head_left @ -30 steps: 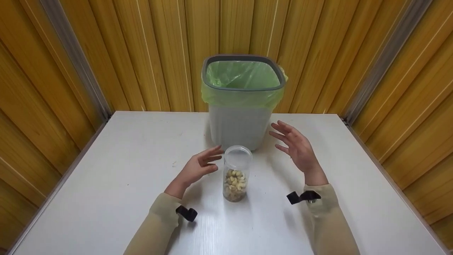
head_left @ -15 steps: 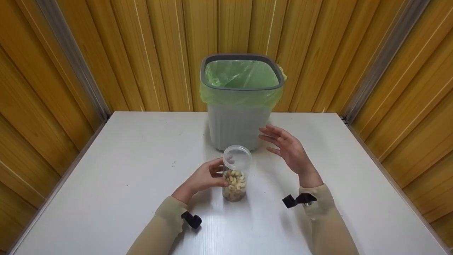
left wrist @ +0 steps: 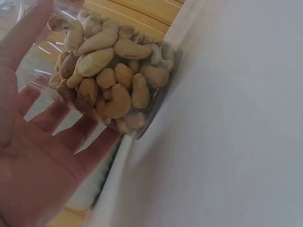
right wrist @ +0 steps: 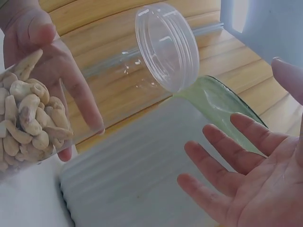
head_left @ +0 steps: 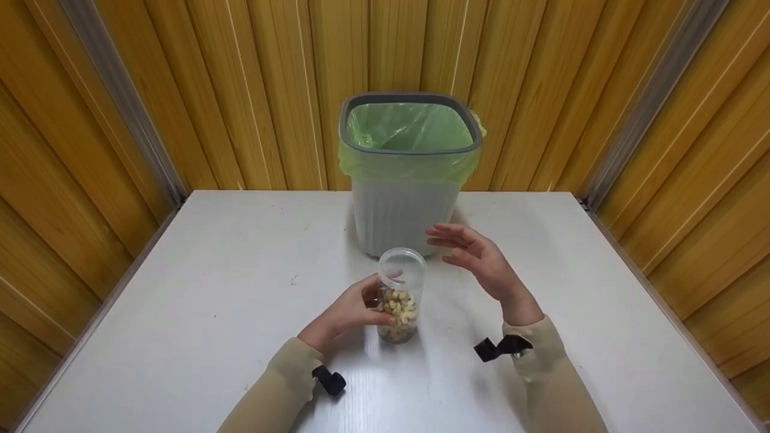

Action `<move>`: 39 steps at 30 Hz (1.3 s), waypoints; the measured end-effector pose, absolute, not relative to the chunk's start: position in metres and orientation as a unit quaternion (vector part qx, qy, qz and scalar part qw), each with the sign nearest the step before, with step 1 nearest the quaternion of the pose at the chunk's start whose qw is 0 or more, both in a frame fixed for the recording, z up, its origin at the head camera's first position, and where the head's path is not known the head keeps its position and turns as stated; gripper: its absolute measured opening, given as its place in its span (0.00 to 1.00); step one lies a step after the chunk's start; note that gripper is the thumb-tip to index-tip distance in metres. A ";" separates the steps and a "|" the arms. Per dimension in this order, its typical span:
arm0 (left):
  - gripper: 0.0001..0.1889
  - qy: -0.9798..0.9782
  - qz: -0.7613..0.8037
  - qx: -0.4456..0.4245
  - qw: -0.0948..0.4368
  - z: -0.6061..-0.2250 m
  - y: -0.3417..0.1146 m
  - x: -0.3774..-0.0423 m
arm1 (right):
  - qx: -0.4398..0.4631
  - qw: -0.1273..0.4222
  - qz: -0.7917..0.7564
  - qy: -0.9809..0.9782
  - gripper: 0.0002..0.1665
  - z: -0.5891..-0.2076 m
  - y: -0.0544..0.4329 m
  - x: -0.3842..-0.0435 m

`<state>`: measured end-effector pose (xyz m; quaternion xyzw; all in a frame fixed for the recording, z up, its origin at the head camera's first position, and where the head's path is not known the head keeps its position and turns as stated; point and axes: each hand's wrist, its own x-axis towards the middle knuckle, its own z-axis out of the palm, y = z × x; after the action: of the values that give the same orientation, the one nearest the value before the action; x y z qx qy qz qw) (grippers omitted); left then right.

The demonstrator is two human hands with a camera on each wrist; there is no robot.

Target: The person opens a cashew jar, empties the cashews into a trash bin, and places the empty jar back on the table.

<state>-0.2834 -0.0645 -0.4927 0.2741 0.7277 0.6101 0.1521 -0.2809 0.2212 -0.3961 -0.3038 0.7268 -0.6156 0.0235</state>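
Note:
A clear plastic jar (head_left: 411, 300) with a transparent screw lid (head_left: 402, 261) stands upright on the white table. Cashew nuts (left wrist: 118, 71) fill its lower half. My left hand (head_left: 354, 308) holds the jar from the left, thumb across the near side and fingers behind it. Those fingers show through the clear wall in the right wrist view. To the right, slightly above lid height, my right hand (head_left: 481, 260) hovers with fingers extended, palm toward the jar and touching nothing. In the right wrist view the lid (right wrist: 166, 47) lies beyond its fingertips.
Right behind the jar stands a light grey waste bin (head_left: 397, 210) with a dark rim and a green bag liner (head_left: 409, 165) folded over it. Wood-patterned panels (head_left: 271, 90) enclose the table (head_left: 252, 258) at the back and sides. Black camera mounts sit on both wrists.
My left hand has moved right from beside the jar and taken hold of it. My right hand has come left and a little nearer, toward the lid. The jar stays in place.

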 end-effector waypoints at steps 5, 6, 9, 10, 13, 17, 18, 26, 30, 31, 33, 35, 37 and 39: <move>0.44 0.724 0.619 0.268 0.143 -0.495 -0.063 -0.282 | -0.318 0.026 -0.608 0.727 0.28 -0.395 0.215 -0.278; 0.44 0.722 0.622 0.267 0.142 -0.495 -0.063 -0.282 | -0.322 0.025 -0.606 0.727 0.28 -0.395 0.214 -0.278; 0.43 0.715 0.632 0.267 0.135 -0.497 -0.061 -0.282 | -0.332 0.019 -0.597 0.730 0.29 -0.396 0.212 -0.278; 0.43 0.716 0.632 0.266 0.132 -0.497 -0.061 -0.281 | -0.334 0.017 -0.590 0.735 0.29 -0.396 0.211 -0.277; 0.40 0.724 0.629 0.255 0.122 -0.497 -0.060 -0.279 | -0.339 0.016 -0.575 0.744 0.32 -0.395 0.209 -0.275; 0.38 0.737 0.621 0.246 0.107 -0.493 -0.061 -0.278 | -0.328 0.022 -0.562 0.758 0.36 -0.393 0.204 -0.272; 0.38 0.738 0.620 0.247 0.102 -0.492 -0.061 -0.278 | -0.324 0.021 -0.557 0.764 0.37 -0.393 0.203 -0.271; 0.36 0.765 0.594 0.241 0.063 -0.485 -0.064 -0.278 | -0.289 -0.009 -0.507 0.812 0.46 -0.399 0.197 -0.270; 0.37 0.794 0.559 0.235 0.048 -0.480 -0.065 -0.277 | -0.277 -0.016 -0.482 0.831 0.47 -0.401 0.193 -0.269; 0.37 0.798 0.552 0.236 0.043 -0.478 -0.065 -0.277 | -0.274 -0.016 -0.478 0.834 0.47 -0.401 0.192 -0.269; 0.38 0.808 0.538 0.237 0.033 -0.475 -0.066 -0.277 | -0.269 -0.015 -0.472 0.839 0.47 -0.402 0.191 -0.269; 0.40 0.817 0.525 0.239 0.020 -0.472 -0.066 -0.276 | -0.262 -0.013 -0.471 0.842 0.46 -0.402 0.190 -0.269; 0.42 0.825 0.512 0.239 0.005 -0.470 -0.067 -0.276 | -0.258 -0.010 -0.472 0.843 0.45 -0.403 0.189 -0.269; 0.43 0.836 0.495 0.236 -0.007 -0.467 -0.067 -0.276 | -0.255 -0.009 -0.474 0.843 0.45 -0.403 0.188 -0.269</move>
<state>-0.2756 -0.0670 -0.4673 0.2355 0.8363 0.4950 -0.0071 -0.2690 0.1878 -0.4027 -0.2550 0.8426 -0.4742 -0.0085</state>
